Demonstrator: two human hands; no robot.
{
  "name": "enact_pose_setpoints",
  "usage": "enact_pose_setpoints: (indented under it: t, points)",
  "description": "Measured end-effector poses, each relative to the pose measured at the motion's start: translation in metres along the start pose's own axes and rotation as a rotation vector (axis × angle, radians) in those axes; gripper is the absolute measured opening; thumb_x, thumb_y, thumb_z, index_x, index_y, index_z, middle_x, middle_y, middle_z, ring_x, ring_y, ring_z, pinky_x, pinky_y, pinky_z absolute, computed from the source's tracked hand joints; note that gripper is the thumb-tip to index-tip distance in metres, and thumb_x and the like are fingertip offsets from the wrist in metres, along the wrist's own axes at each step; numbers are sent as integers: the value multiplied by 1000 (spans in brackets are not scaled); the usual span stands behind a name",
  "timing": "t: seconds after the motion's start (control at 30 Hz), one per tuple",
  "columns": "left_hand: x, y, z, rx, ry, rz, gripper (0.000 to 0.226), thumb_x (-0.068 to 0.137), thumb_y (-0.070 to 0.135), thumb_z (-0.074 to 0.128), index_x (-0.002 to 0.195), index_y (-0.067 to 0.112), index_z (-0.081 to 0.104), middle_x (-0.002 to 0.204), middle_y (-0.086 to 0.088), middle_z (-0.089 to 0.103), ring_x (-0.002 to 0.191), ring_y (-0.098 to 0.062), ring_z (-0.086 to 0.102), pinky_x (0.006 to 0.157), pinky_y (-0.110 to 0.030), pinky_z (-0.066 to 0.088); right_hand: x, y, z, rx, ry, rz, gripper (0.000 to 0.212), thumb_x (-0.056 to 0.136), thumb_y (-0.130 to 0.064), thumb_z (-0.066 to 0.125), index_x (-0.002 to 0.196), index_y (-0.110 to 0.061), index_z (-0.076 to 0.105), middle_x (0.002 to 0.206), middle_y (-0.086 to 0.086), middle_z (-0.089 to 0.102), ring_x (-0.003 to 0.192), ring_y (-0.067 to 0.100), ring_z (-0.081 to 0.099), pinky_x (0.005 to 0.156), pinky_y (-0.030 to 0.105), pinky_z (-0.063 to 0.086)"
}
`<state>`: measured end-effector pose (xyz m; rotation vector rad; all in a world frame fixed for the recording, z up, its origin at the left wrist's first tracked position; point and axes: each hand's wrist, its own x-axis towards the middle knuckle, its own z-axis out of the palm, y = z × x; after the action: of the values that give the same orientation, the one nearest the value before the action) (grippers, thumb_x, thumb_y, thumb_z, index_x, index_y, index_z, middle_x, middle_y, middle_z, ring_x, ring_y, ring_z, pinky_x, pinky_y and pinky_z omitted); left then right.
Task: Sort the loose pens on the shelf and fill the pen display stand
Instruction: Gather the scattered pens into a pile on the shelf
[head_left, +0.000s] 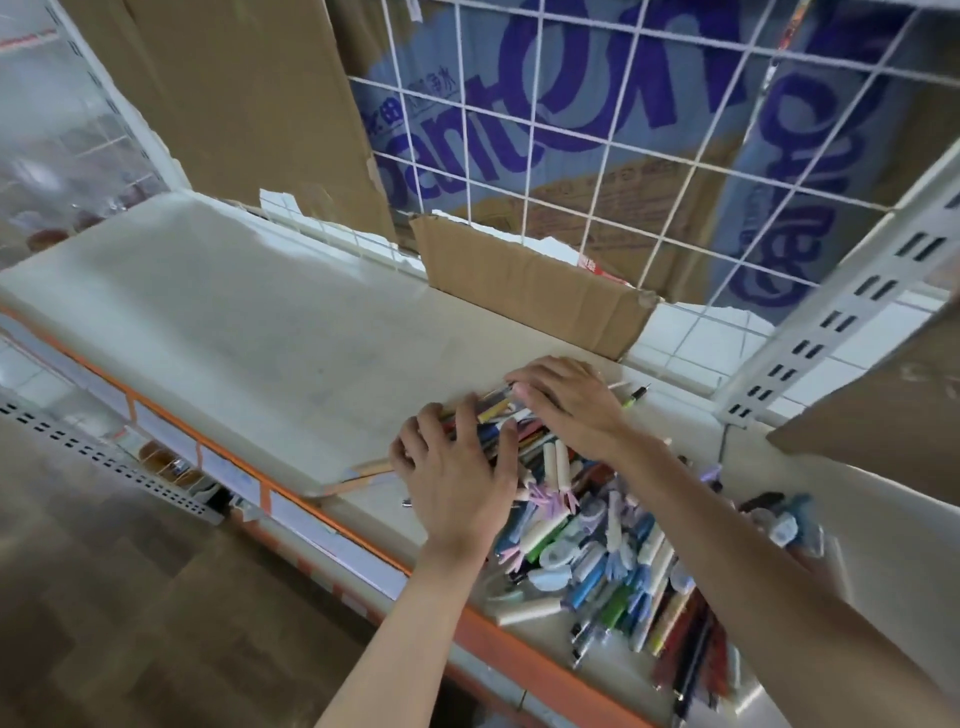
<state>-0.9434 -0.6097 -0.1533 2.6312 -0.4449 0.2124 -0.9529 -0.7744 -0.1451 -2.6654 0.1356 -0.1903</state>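
Cream metal shelf (218, 312) with an orange front strip fills the view, and nearest us the long heap of loose plastic pens (613, 561), blues, greens, whites and reds, sprawls along its right half, reaching right up to the orange edge. Most barrels in that near stretch lie roughly parallel, long axes running from the front lip diagonally up towards the back of the shelf, though which end is the tip is hard to call through the blur.

Moving up, the left hand (457, 478) lies palm-down on the pile's left edge, fingers spread and nearly straight, pressing on pens and gripping none. Just beyond, the right hand (561, 400) does the same on the far side, fingers flat. Between them sits a small bunch of coloured pens (501, 415), looking corralled so the barrels line up side by side; these point leftward and a little forward. That squeeze, I'd say, is the sorting step: evening up a bundle before lifting it.

Further back, a torn brown cardboard flap (524, 286) leans at the shelf's rear against a white wire grid panel (597, 156), blue-printed cartons behind. No display stand is in view.
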Motion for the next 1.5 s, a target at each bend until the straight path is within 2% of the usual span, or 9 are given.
enact_pose_setpoints:
  t: [0.3,0.5,0.63,0.83,0.93,1.07,1.27,1.43,1.5]
  points:
    - [-20,31,-3,-75,-85,11,55,88,54,30,126,19,49,122,-9,50,116,-30,40,103,-46,26,-30,13,-19,45,82,89,32,101,-28,38,111,-17,66,111,-1,65,109,16,53,98,28,31]
    - [-2,-2,-20,-123,-276,207,45,94,47,35,136,30,39,141,6,40,132,-21,27,111,-42,16,-29,13,-23,20,23,95,37,102,-34,33,117,-18,63,114,-1,63,110,15,52,102,36,34]
    - [12,-41,-35,-89,-312,196,40,94,45,34,133,39,41,144,11,37,136,-13,21,114,-47,3,-28,9,-20,3,57,87,36,102,-30,33,113,-16,65,110,-1,64,106,16,54,99,34,36]
    - [7,-58,-32,-194,-327,162,50,98,38,34,146,28,24,158,1,10,145,-14,-2,115,-41,-8,-39,3,-18,-52,71,152,36,102,-34,31,115,-18,60,111,-2,59,107,18,49,95,35,34]
    - [1,-30,-27,-386,-316,153,47,98,29,37,144,19,29,156,-4,14,145,-16,-1,115,-40,-7,-46,1,-22,-74,96,189,34,101,-31,33,119,-19,59,117,0,57,112,19,48,100,38,33]
    - [-9,-14,-24,-523,-317,239,43,98,21,39,140,15,34,154,-4,21,145,-18,2,117,-39,-3,-57,1,-27,-216,183,233,32,100,-30,36,122,-22,58,122,-3,57,120,18,45,105,29,18]
    - [13,-49,-24,-244,-211,246,48,98,32,38,142,12,33,152,-8,26,144,-23,12,116,-42,1,-66,-7,-27,-177,132,248,34,102,-28,31,127,-18,52,130,-1,54,126,15,43,112,29,11]
    - [21,-13,-11,-332,-344,351,49,99,33,34,143,13,28,154,-12,18,144,-23,6,116,-42,-1,-75,-10,-28,-129,192,239,31,102,-22,35,125,-14,55,126,2,58,121,18,48,107,25,16]
    - [16,-5,-6,-290,-262,385,46,98,34,37,138,10,36,150,-16,26,142,-28,13,115,-46,1,-82,-6,-31,-140,191,247,32,102,-23,34,126,-15,54,126,2,58,121,19,48,105,25,18]
